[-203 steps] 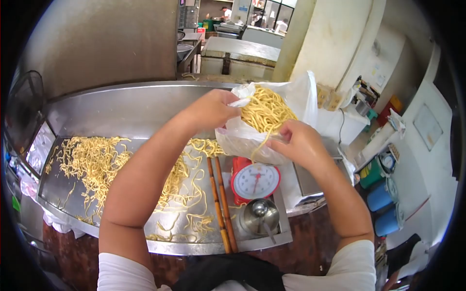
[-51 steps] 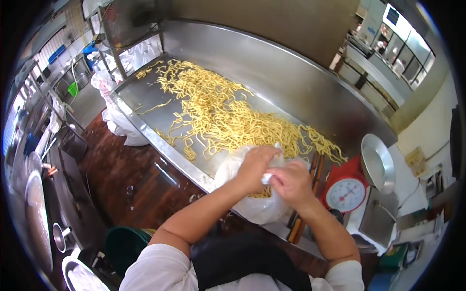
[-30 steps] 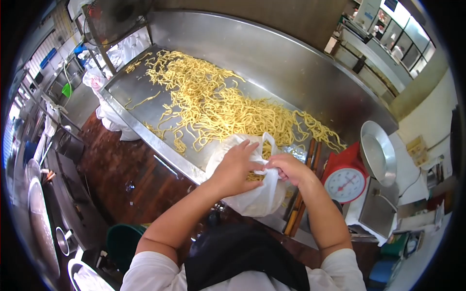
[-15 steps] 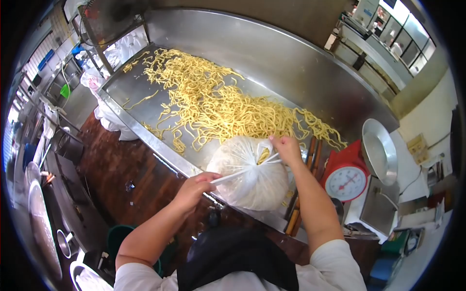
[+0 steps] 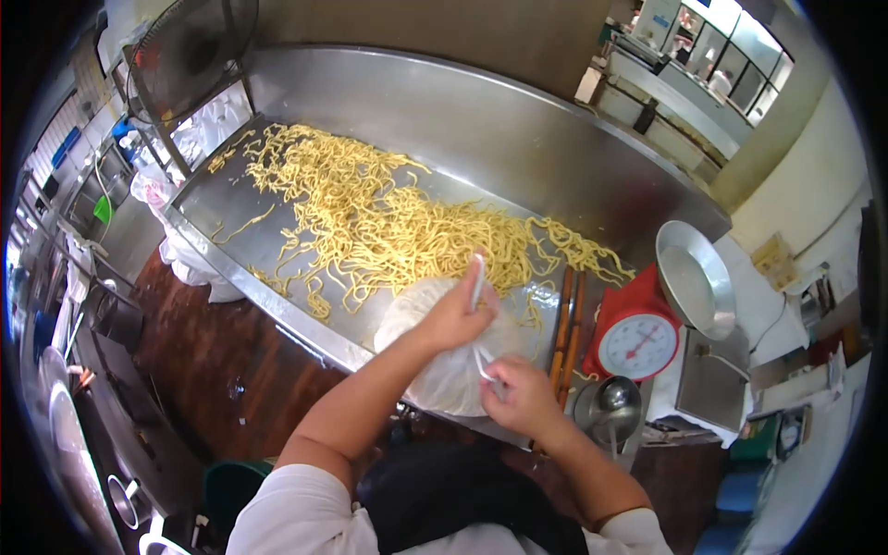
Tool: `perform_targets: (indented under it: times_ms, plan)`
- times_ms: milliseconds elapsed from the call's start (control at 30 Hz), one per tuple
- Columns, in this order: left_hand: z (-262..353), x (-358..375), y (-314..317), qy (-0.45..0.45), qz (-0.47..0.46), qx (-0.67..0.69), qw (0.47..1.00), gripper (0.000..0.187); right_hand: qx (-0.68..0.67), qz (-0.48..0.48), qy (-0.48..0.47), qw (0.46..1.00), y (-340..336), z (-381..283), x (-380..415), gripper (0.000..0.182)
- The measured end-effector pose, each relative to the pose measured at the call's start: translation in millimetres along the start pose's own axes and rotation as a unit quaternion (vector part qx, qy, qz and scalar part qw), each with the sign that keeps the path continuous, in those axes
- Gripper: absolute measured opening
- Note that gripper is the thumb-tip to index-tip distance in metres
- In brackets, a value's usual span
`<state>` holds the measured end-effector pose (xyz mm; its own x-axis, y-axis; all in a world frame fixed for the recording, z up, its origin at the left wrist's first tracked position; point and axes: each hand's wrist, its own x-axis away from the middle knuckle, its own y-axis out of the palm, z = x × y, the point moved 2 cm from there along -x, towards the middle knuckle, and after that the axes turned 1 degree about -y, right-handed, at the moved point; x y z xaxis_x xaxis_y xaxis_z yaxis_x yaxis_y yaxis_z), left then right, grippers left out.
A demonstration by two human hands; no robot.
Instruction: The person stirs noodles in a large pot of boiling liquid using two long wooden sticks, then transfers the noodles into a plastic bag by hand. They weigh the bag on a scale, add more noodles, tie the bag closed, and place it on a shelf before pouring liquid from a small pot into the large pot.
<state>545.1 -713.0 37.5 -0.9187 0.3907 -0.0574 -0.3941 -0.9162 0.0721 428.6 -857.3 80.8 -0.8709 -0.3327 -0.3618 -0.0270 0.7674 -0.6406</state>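
A bulging, cloudy white plastic bag (image 5: 442,384) rests on the near edge of the metal tray table (image 5: 254,199). My left hand (image 5: 455,316) is closed over the far side of the bag, with one twisted bag end running up along the thumb. Nearer to me, my right hand (image 5: 524,396) grips the other white bag end in a closed fist. The bag's neck, between the hands, is partly covered by them. Loose yellow noodles (image 5: 388,217) lie in a heap on the tray just beyond.
Two brown sticks (image 5: 567,328) lie right of the bag. A red dial scale (image 5: 638,333) with a metal pan (image 5: 696,277) stands beyond them. A metal ladle (image 5: 618,396) sits at the near right. A fan (image 5: 190,57) is at the back left.
My left hand has moved right and away from me across the bag. My right hand has come down toward me, so the arms now nearly cross, pulling the bag ends. The view has shifted slightly.
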Motion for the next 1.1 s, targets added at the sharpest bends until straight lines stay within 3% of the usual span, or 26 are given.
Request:
perform_targets:
  times_ms: [33, 67, 100, 133, 167, 200, 233, 300, 333, 367, 400, 433, 467, 533, 633, 733, 767, 800, 867, 900, 933, 967, 1000, 1033, 1100]
  plan:
    - [-7.2, -7.1, 5.7, -0.046, -0.074, -0.119, 0.989, 0.064, 0.003, 0.004, -0.002, 1.0, -8.3, 1.7, -13.3, 0.015]
    - [-14.5, -12.6, 7.7, -0.044, -0.077, -0.121, 0.989, 0.064, 0.082, 0.073, -0.075, 0.991, -19.7, 1.2, -29.2, 0.013]
    - [-20.3, -14.9, 11.1, 0.054, -0.097, -0.155, 0.982, 0.06, 0.159, 0.14, -0.143, 0.967, -27.3, 0.0, -38.3, 0.012]
    - [-22.7, -13.2, 14.9, 0.149, -0.118, -0.187, 0.964, 0.055, 0.157, 0.143, -0.136, 0.968, -27.6, 5.6, -42.7, 0.012]
    - [-28.0, -15.0, 11.3, 0.101, -0.185, -0.124, 0.97, 0.045, 0.077, 0.14, -0.053, 0.986, -24.8, 19.6, -48.3, 0.012]
    - [-26.7, -13.1, 12.3, 0.1, -0.188, -0.126, 0.969, 0.045, -0.005, 0.134, 0.026, 0.991, -19.6, 33.2, -51.7, 0.012]
    - [-22.7, -10.7, 7.4, 0.052, -0.134, -0.166, 0.976, 0.045, -0.009, 0.133, 0.019, 0.991, -7.2, 41.5, -54.5, 0.012]
    - [-11.7, -0.3, 5.9, -0.003, -0.068, -0.197, 0.978, 0.044, -0.266, 0.168, 0.169, 0.934, 20.6, 59.4, -48.2, 0.017]
    - [0.5, 6.3, 10.2, -0.02, 0.005, -0.226, 0.974, 0.046, -0.267, 0.156, 0.17, 0.936, 22.4, 60.3, -48.8, 0.017]
    - [6.0, 10.5, 12.2, -0.038, 0.078, -0.254, 0.963, 0.047, -0.291, 0.122, 0.262, 0.912, 23.1, 65.6, -48.5, 0.02]
    - [1.3, 14.9, 15.4, -0.041, 0.088, -0.251, 0.963, 0.047, -0.309, 0.088, 0.35, 0.88, 23.2, 70.6, -49.9, 0.023]
    - [-1.9, 22.5, 21.7, 0.042, 0.09, -0.301, 0.948, 0.048, -0.303, 0.055, 0.403, 0.861, 20.7, 72.0, -55.7, 0.019]
    - [-3.6, 28.5, 25.8, 0.126, 0.088, -0.351, 0.924, 0.048, -0.303, 0.05, 0.401, 0.863, 19.1, 77.8, -57.6, 0.019]
    - [0.2, 31.2, 23.3, 0.133, 0.084, -0.369, 0.916, 0.047, -0.274, -0.034, 0.412, 0.868, 17.7, 83.3, -64.3, 0.018]
    - [-6.7, 31.8, 20.3, 0.145, 0.056, -0.399, 0.904, 0.042, -0.289, -0.05, 0.413, 0.862, 4.7, 76.7, -62.9, 0.018]
    - [-9.3, 28.3, 17.0, 0.168, 0.106, -0.335, 0.921, 0.031, -0.32, -0.105, 0.418, 0.844, -3.2, 71.1, -60.7, 0.02]
    - [-10.3, 26.3, 16.9, 0.113, 0.097, -0.356, 0.923, 0.027, -0.324, -0.139, 0.42, 0.836, -4.4, 68.7, -58.7, 0.021]
    - [-8.2, 25.6, 16.8, 0.057, 0.088, -0.375, 0.921, 0.023, -0.323, -0.141, 0.419, 0.837, -4.4, 63.8, -58.5, 0.021]
    - [19.2, 33.7, 12.6, 0.048, 0.051, -0.368, 0.927, 0.023, -0.227, -0.147, 0.364, 0.891, -1.1, 53.1, -58.1, 0.026]
    - [27.9, 37.0, 7.1, 0.039, 0.013, -0.359, 0.932, 0.023, -0.254, -0.122, 0.358, 0.89, 3.4, 58.5, -56.5, 0.034]
    - [31.6, 41.0, -5.4, 0.118, 0.086, -0.386, 0.911, 0.024, -0.254, -0.124, 0.357, 0.89, 9.7, 70.2, -58.3, 0.034]
    - [35.0, 48.9, -21.9, 0.194, 0.156, -0.408, 0.878, 0.025, -0.163, -0.066, 0.284, 0.942, 13.8, 82.4, -61.6, 0.039]
    - [43.9, 58.3, -41.6, 0.183, 0.181, -0.431, 0.865, 0.026, -0.072, -0.004, 0.211, 0.975, 14.9, 87.3, -59.8, 0.044]
    - [52.9, 66.6, -64.4, 0.164, 0.163, -0.47, 0.852, 0.028, 0.023, 0.005, 0.241, 0.97, 3.9, 88.5, -70.3, 0.05]
    - [56.3, 85.6, -68.4, 0.16, 0.144, -0.504, 0.837, 0.024, 0.032, 0.001, 0.234, 0.972, 19.2, 111.7, -75.2, 0.051]
